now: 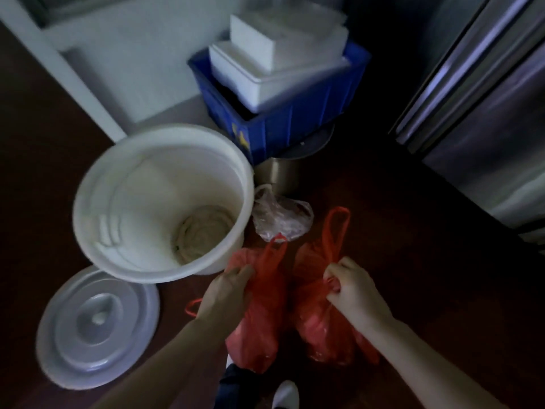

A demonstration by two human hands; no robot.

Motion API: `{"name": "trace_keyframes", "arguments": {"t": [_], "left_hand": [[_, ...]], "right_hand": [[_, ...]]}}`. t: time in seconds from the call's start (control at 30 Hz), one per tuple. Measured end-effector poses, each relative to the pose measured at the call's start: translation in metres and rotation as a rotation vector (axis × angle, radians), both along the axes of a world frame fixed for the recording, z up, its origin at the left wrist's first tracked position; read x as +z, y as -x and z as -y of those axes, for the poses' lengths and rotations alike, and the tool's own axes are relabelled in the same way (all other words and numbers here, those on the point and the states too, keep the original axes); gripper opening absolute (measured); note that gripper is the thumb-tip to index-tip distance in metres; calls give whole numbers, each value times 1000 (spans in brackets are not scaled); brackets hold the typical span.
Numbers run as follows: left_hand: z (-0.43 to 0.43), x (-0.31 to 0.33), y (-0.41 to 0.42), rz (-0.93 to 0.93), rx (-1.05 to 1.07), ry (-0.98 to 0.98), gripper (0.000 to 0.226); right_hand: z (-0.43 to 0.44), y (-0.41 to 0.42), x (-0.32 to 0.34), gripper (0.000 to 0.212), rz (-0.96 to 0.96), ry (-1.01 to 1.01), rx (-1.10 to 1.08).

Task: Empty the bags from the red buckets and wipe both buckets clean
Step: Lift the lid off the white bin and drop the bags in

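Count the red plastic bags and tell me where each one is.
2. The left hand grips one red bag; the right hand grips the other red bag. More may be hidden.

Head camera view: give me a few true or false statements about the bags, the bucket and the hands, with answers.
1. The left hand grips the left red bag. True.
2. The white bucket has its lid on. False: the lid lies on the floor beside it.
3. The right hand is open and holds nothing. False: it pinches the handles of the right red bag.
4. A clear plastic bag lies on the floor beyond the red bags. True.
5. The blue crate holds nothing. False: white foam boxes sit in it.
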State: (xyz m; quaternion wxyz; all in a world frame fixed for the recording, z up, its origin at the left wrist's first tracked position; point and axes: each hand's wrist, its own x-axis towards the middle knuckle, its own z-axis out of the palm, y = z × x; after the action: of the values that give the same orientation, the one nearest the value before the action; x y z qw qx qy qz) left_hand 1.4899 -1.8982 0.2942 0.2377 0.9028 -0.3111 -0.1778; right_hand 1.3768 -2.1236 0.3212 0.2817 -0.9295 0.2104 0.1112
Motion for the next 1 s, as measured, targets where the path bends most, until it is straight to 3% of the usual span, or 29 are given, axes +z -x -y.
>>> {"name": "trace_keyframes", "arguments": {"t": [0.17,0.27,0.47,0.73,1.0], "left_hand": [[-27,90,-21,115,60,122,35],[-49,136,-56,155,104,92,22],[-88,182,-139,195,187,85,21],[-130,156,-266,123,256,125,18],[-147,30,-362,12,305,53,14]], "right_hand": [[-9,-50,99,28,142,52,152],[-18,-95,151,27,185,91,249],[-58,-193,197,30,274,119,378],[-105,-321,150,28,181,77,466],[-140,-423,20,26,49,64,409]]}}
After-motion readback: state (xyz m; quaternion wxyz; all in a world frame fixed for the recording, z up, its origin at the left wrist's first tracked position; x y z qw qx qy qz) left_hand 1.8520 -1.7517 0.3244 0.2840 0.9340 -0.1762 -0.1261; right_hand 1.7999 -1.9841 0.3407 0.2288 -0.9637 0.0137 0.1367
